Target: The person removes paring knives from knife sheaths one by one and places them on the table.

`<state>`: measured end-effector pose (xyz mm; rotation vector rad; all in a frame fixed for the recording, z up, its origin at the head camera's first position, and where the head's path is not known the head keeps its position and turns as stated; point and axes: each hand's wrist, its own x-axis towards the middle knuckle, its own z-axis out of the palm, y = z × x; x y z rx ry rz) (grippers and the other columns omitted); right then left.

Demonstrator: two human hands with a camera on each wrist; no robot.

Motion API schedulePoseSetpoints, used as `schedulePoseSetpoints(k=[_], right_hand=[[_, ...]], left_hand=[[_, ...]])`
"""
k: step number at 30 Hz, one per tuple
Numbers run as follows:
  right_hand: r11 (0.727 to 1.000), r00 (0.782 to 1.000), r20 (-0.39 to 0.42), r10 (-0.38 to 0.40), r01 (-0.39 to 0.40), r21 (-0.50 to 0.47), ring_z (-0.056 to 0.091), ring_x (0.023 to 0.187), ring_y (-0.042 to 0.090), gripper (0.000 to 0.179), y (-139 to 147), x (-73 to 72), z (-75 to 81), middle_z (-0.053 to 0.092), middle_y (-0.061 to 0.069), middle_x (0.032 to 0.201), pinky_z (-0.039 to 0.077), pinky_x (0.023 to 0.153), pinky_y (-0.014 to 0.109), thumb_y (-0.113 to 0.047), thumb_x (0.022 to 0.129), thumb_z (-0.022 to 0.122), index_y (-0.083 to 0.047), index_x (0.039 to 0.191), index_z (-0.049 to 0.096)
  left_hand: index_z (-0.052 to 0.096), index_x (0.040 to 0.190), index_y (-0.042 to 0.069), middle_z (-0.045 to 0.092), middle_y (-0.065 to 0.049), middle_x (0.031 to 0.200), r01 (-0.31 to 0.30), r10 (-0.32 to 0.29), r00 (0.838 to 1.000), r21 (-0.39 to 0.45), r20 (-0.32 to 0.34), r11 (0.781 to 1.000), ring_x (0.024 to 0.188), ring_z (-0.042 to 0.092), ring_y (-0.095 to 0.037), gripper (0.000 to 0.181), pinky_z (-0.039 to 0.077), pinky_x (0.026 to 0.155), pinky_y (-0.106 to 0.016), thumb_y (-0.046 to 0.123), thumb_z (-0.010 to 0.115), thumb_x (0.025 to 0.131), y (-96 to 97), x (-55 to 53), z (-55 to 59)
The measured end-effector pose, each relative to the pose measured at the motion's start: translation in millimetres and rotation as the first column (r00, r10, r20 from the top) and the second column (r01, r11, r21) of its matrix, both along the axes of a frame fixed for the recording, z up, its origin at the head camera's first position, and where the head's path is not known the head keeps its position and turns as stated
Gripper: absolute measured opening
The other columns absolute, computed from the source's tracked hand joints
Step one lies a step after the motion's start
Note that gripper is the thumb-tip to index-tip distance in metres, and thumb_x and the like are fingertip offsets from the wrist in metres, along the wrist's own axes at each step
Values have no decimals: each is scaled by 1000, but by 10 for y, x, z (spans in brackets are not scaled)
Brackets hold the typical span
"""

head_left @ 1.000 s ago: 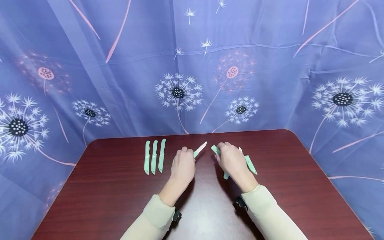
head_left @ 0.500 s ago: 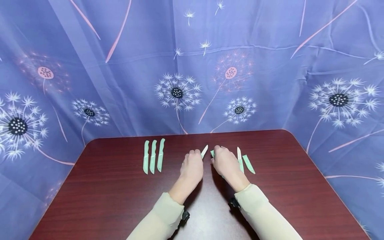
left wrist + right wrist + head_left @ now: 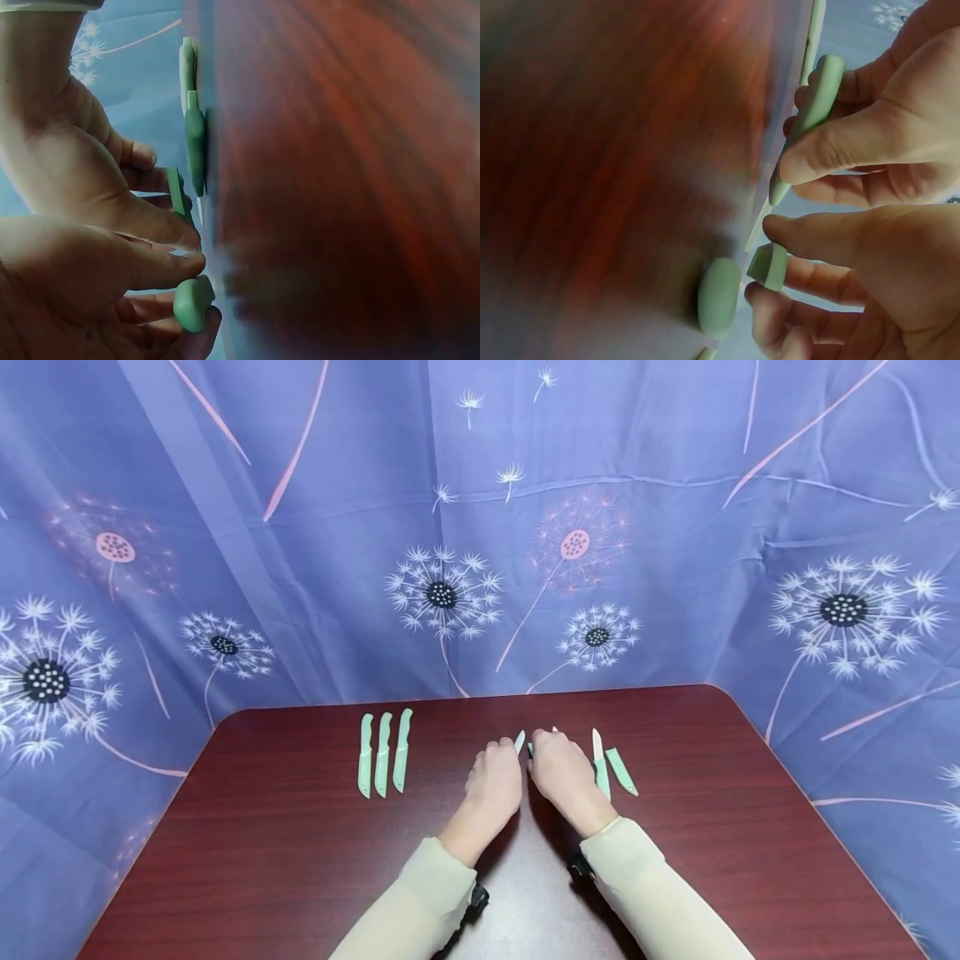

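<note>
My left hand (image 3: 495,779) pinches the green handle (image 3: 817,97) of a small knife. Its pale blade (image 3: 520,742) points forward, just left of my right hand (image 3: 562,774). That hand pinches a green knife sheath (image 3: 772,266), its open end visible in the right wrist view; from above, fingers mostly cover it. Both hands are close together, low over the table. Beneath my right hand lies another knife, with its green handle (image 3: 718,298) on the tabletop and only a blade tip (image 3: 555,729) showing in the head view.
Three sheathed green knives (image 3: 382,754) lie side by side at the left on the dark red table (image 3: 285,843). Right of my hands are a bare-bladed knife (image 3: 601,766) and a separate green sheath (image 3: 622,772). A blue floral curtain (image 3: 337,568) hangs behind.
My left hand has moved right with the knife, bringing it close to the sheath. My right hand has shifted slightly left, uncovering more of the knife on the right.
</note>
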<state>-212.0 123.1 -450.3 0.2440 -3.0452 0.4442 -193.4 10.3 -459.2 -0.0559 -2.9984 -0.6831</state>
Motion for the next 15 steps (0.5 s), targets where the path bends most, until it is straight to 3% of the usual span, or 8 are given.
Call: schedulePoseSetpoints(k=[8,15], right_hand=[[1000,999,33,-16,16,-1,73,81,40,13,-15,-15,9,72,14,87,59,73,56,-9,97,66,-8,85,64],[1000,997,71,-17,17,3,74,90,37,21,-33,-1,8,75,15,99,55,92,59,-2,101,54,-8,88,70]], left_hand=[[63,107,-1,66,-17,94,7,-7,999,9,45,1000,88,72,-38,15,61,68,-53,13,63,104,52,-23,-19],[63,107,-2,66,-19,96,16,-18,998,34,60,999,90,72,-41,16,61,71,-55,14,64,104,70,-11,-18]])
